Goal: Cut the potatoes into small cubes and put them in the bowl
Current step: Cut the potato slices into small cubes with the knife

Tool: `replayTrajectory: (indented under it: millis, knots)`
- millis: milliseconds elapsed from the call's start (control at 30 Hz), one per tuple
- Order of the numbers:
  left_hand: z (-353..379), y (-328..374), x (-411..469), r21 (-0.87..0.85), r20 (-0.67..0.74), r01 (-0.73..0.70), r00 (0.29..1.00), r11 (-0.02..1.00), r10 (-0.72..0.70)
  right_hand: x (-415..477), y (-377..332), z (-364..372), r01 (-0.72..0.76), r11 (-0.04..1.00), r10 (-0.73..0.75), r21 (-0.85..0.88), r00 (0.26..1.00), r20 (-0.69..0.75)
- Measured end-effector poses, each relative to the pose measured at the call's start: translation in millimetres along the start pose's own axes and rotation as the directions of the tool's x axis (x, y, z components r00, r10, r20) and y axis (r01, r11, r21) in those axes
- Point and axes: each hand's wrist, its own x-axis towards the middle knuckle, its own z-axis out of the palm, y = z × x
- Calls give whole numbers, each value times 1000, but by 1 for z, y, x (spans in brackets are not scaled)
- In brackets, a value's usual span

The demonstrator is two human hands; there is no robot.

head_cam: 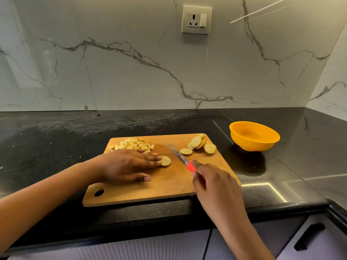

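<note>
A wooden cutting board (169, 186) lies on the black counter. My left hand (127, 166) lies flat on the board, its straight fingertips touching a round potato slice (166, 161). My right hand (210, 182) grips the red handle of a knife (180, 157), whose blade points up and left over the board just right of that slice. A pile of small potato cubes (134, 144) sits at the board's far left. More potato slices (199, 144) lie at the far right corner, one of them (185, 151) nearer the blade. An orange bowl (254, 136) stands empty to the right of the board.
The counter's front edge (169, 218) runs just below the board, with cabinet fronts under it. A marble wall with a socket (196, 19) rises behind. The counter turns a corner at the right.
</note>
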Motion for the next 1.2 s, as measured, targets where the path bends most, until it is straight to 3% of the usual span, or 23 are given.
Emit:
replayTrajectory:
  millis: [300,567,667,867,1200]
  knots:
    - [3,-4,3,65,10,-64,998,996,64,-6,-4,6,52,990,-45,-128,998,53]
    - [3,-8,5,-7,18,-72,997,997,72,-2,-10,4,164,971,-134,-173,975,177]
    - [4,-8,5,-18,1,-78,997,997,78,11,-10,3,219,969,-190,-113,956,224]
    - [8,-8,5,38,6,-71,997,997,70,-4,-15,-1,239,931,-153,-277,942,300]
    - [14,-5,0,33,-137,-101,985,994,104,-21,-6,-42,204,923,-135,-326,966,222]
